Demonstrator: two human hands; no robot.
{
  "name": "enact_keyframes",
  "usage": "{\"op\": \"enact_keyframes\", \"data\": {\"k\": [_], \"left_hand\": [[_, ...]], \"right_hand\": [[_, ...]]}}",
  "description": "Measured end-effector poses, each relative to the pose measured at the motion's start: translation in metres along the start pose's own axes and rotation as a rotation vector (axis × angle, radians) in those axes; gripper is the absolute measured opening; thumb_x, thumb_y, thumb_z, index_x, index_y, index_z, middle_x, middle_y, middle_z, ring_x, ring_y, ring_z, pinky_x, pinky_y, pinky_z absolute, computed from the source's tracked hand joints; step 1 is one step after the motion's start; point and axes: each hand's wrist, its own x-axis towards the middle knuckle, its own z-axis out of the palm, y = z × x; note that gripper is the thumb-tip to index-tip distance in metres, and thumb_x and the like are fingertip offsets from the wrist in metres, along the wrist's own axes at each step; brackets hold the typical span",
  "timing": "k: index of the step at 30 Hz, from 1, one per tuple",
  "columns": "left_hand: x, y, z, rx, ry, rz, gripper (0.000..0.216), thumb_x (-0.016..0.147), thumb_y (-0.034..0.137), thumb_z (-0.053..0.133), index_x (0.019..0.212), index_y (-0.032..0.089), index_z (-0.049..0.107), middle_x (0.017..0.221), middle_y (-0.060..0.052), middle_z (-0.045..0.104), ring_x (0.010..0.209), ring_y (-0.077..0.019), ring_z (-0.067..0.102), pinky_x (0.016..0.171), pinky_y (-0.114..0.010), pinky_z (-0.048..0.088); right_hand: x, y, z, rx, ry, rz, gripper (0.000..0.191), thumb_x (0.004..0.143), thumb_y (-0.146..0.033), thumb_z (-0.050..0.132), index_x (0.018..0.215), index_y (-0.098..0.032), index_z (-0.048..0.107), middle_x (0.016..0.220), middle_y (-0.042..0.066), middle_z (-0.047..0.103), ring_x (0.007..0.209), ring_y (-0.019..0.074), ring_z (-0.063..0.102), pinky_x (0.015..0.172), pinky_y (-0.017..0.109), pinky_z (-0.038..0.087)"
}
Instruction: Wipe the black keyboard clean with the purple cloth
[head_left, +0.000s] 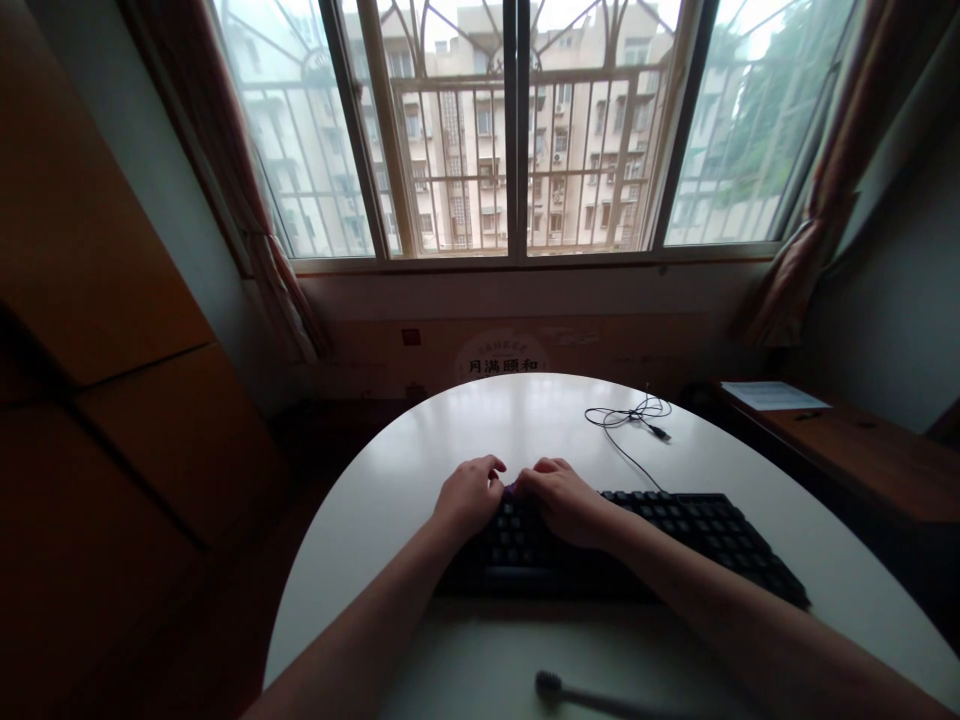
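A black keyboard (675,530) lies across a round white table (517,420). Both my hands rest at its far left corner, fingers curled and meeting there. My left hand (469,495) and my right hand (562,500) pinch something small and purplish (511,488) between them; I cannot make out what it is. The keyboard's thin black cable (630,415) loops on the table behind it, with its plug lying loose.
A dark brush with a long handle (581,695) lies at the near table edge. A window with a grille (517,130) fills the back wall, with curtains on both sides. Brown cabinets stand left. A wooden shelf (847,440) with paper is right.
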Motion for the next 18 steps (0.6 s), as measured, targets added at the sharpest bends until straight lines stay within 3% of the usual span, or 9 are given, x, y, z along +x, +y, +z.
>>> {"op": "enact_keyframes", "data": {"k": [3,9,18], "left_hand": [[0.0004,0.0007,0.0003,0.009,-0.002,-0.001,0.027,0.082,0.019,0.048,0.099,0.023,0.068,0.094,-0.003,0.072,0.089,-0.0190,0.065,0.079,-0.028,0.046],[0.0005,0.0020,0.0005,0.040,-0.016,-0.013,0.027,0.084,0.021,0.046,0.100,0.024,0.068,0.098,-0.004,0.073,0.092,-0.0207,0.065,0.079,-0.029,0.047],[-0.0003,0.0041,-0.0021,0.050,-0.040,-0.035,0.028,0.084,0.020,0.048,0.102,0.024,0.069,0.100,-0.004,0.073,0.094,-0.0204,0.065,0.080,-0.029,0.047]], "right_hand": [[0.0006,-0.0031,-0.0014,-0.028,0.004,0.038,0.033,0.076,-0.005,0.050,0.104,-0.020,0.060,0.089,0.006,0.061,0.092,0.0220,0.053,0.088,0.035,0.035],[0.0007,-0.0056,-0.0053,-0.050,-0.002,-0.038,0.032,0.078,-0.004,0.050,0.104,-0.021,0.059,0.088,0.004,0.064,0.094,0.0223,0.051,0.091,0.037,0.032],[-0.0013,0.0012,-0.0008,0.037,0.010,-0.016,0.035,0.077,-0.002,0.050,0.105,-0.021,0.060,0.091,0.006,0.059,0.092,0.0206,0.053,0.088,0.033,0.037]]}}
